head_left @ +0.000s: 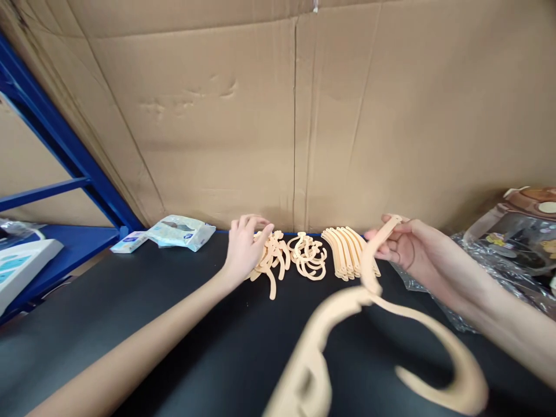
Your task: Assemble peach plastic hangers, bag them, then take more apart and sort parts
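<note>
My right hand (403, 240) grips one arm of a beige folding clothes hanger (371, 255). The hanger hangs unfolded and tilted close to the camera, its hook curling to the right; its lower arm is blurred and runs out of the frame. Over a loose pile of short curved beige hanger arms (278, 258) is my left hand (245, 243), fingers bent and apart, holding nothing that I can see. Whether its fingertips touch the pile is hidden. Right of that pile lie several beige hanger hooks (310, 255), then a neat row of longer beige hanger arms (345, 252).
Everything lies on a black table (174, 324) against a cardboard wall (217, 127). At the back left are a light-blue packet (180, 231) and a small box (129, 242). A blue metal frame (65, 133) stands left. Clear plastic bags (486, 278) crowd the right side.
</note>
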Demonstrator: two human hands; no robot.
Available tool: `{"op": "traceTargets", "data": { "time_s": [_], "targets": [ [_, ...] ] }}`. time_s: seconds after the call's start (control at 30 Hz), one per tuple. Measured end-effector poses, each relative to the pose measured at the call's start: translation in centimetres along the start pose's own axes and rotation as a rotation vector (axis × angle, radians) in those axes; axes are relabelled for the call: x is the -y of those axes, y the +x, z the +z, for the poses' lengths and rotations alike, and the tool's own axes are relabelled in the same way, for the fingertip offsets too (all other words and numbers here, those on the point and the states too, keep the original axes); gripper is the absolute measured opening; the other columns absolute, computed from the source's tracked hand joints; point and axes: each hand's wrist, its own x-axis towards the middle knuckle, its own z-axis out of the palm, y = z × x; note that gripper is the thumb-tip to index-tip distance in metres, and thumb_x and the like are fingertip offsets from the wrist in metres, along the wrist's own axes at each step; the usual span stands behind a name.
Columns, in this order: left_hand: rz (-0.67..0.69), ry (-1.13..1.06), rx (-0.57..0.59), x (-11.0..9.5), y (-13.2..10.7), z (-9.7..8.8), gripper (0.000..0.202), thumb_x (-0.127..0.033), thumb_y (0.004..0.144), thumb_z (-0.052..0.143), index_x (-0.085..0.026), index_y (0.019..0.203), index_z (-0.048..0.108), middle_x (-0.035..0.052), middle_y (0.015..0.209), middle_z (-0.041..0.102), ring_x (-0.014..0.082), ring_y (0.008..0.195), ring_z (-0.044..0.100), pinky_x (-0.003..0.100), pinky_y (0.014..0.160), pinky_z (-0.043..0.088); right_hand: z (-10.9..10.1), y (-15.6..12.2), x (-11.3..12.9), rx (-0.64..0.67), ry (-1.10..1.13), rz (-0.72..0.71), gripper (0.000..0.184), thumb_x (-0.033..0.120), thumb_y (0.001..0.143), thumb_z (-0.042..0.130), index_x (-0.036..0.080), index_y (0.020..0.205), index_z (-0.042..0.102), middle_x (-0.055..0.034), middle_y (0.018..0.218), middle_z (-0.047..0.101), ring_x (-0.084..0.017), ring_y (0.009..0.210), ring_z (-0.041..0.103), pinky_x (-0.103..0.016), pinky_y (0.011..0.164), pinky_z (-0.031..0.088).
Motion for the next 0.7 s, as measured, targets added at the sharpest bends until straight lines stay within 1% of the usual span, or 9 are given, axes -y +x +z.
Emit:
{"op": "traceTargets", "data": {
  "time_s": [0.1,0.13,0.17,0.2,0.3,0.4,0.5,0.6,0.7],
  "targets": [
    [-0.023,-0.209,0.261,-3.6,-2.6,1.1,0.067,-0.059,0.096,0.017,-0.016,0.094,0.068,0.0117,0.100,0.067,0.0244,0.095,0.060,0.037,0.083,0.048,0.0,0.2,-1.1,-0.090,0.167,0.016,0.015,0.027,0.077,0.063,0.024,0.080,0.048,-0.0054,0.098,0.074,-0.016,0.086,0.070,-0.030,0.083,0.056],
    [-0.150,-0.480,0.523,-4.6,-3.3,1.4,0.073,-0.066,0.094,0.018,-0.013,0.099,0.068,0.0148,0.100,0.066,0.0244,0.089,0.061,0.035,0.075,0.050,0.0,0.2,-1.4,-0.112,0.148,-0.016,0.020,0.027,0.077,0.066,0.024,0.080,0.046,-0.0049,0.102,0.073,-0.017,0.089,0.070,-0.031,0.085,0.055],
    [-0.285,-0.687,0.681,-5.3,-4.0,1.6,0.066,-0.067,0.091,0.031,-0.012,0.101,0.067,0.0147,0.098,0.066,0.0227,0.082,0.062,0.032,0.066,0.050,-0.1,0.3,-1.6,-0.121,0.097,-0.058,0.025,0.028,0.076,0.069,0.024,0.079,0.045,-0.0043,0.102,0.074,-0.018,0.090,0.070,-0.031,0.084,0.055],
    [-0.376,-0.825,0.732,-5.8,-4.5,1.7,0.052,-0.059,0.090,0.047,-0.013,0.102,0.067,0.0121,0.095,0.066,0.0174,0.074,0.061,0.025,0.060,0.047,-0.3,0.5,-1.7,-0.114,0.024,-0.094,0.028,0.029,0.075,0.070,0.024,0.078,0.043,-0.0037,0.100,0.074,-0.019,0.091,0.070,-0.031,0.082,0.055],
    [-0.489,-0.967,0.670,-6.1,-5.4,1.9,0.023,-0.035,0.083,0.070,-0.012,0.087,0.068,0.0026,0.076,0.061,0.0039,0.052,0.044,0.015,0.047,0.032,-1.0,1.0,-2.0,-0.028,-0.320,-0.203,0.028,0.031,0.077,0.069,0.025,0.078,0.042,-0.0024,0.090,0.074,-0.021,0.088,0.070,-0.032,0.074,0.054],
    [-0.487,-0.864,0.654,-5.6,-5.5,2.0,0.025,-0.036,0.084,0.070,-0.011,0.080,0.069,-0.0003,0.070,0.059,0.0014,0.046,0.034,0.016,0.042,0.025,-1.6,1.1,-2.0,0.084,-0.823,-0.346,0.012,0.029,0.083,0.063,0.024,0.088,0.053,-0.0012,0.088,0.072,-0.020,0.079,0.068,-0.030,0.067,0.049],
    [-0.501,-0.753,0.726,-5.3,-5.9,2.2,0.026,-0.039,0.084,0.068,-0.013,0.089,0.070,0.0032,0.083,0.067,0.0017,0.044,0.034,0.017,0.040,0.021,-1.2,0.2,-2.0,0.251,-1.253,-0.525,0.010,0.028,0.093,0.052,0.023,0.094,0.061,-0.0013,0.081,0.071,-0.019,0.069,0.066,-0.029,0.058,0.043],
    [-0.475,-0.689,0.832,-5.2,-6.3,2.4,0.030,-0.043,0.085,0.065,-0.014,0.091,0.068,0.0066,0.088,0.072,0.0030,0.043,0.036,0.018,0.040,0.022,-0.2,-1.2,-2.3,0.383,-1.481,-0.715,0.023,0.026,0.097,0.044,0.020,0.081,0.060,-0.0003,0.065,0.065,-0.018,0.055,0.061,-0.030,0.050,0.033],
    [-0.455,-0.665,0.919,-5.1,-6.6,2.4,0.030,-0.043,0.087,0.061,-0.013,0.087,0.066,0.0085,0.085,0.074,0.0038,0.042,0.036,0.020,0.040,0.022,0.7,-2.3,-2.9,0.410,-1.514,-0.794,0.028,0.025,0.099,0.040,0.020,0.076,0.054,0.0015,0.056,0.059,-0.015,0.044,0.054,-0.031,0.046,0.026]
  ]
}}
